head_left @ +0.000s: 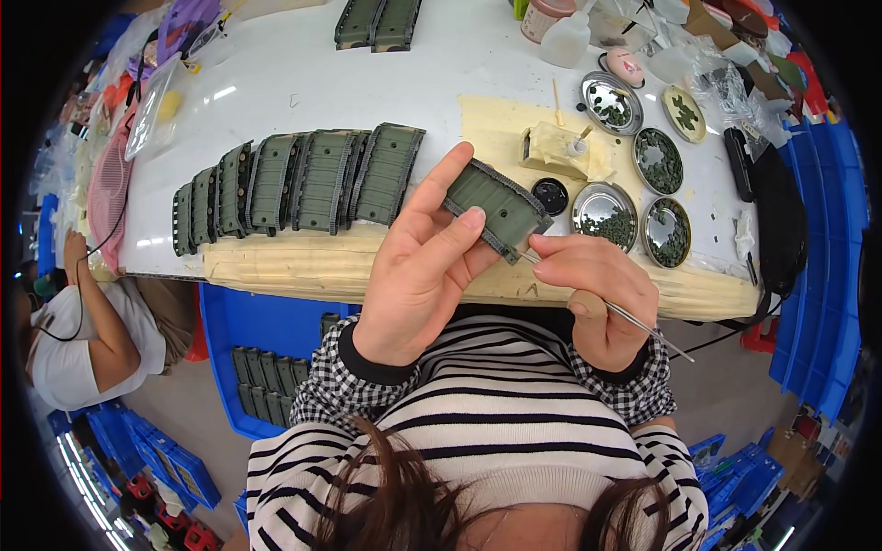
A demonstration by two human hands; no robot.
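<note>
My left hand (411, 280) grips a dark green ribbed, slightly curved panel (503, 209) with grey toothed edges, index finger stretched along its far side and thumb on its face. My right hand (602, 289) pinches a thin metal tool (648, 328), which looks like tweezers or a pick. Its tip meets the panel's near right corner; fingers partly hide that spot. Just right of the panel sits a small round black pot (549, 196). Metal dishes of small dark green pieces (659, 162) stand beyond my right hand, one dish (604, 186) close to the pot.
Several similar panels (322, 179) stand in a row on the left of the white table (266, 55); two more (378, 23) lie at the back. A tape-covered block (565, 152) holds a stick. A blue bin (276, 317) with dark pieces is below left. Another person (101, 344) sits far left.
</note>
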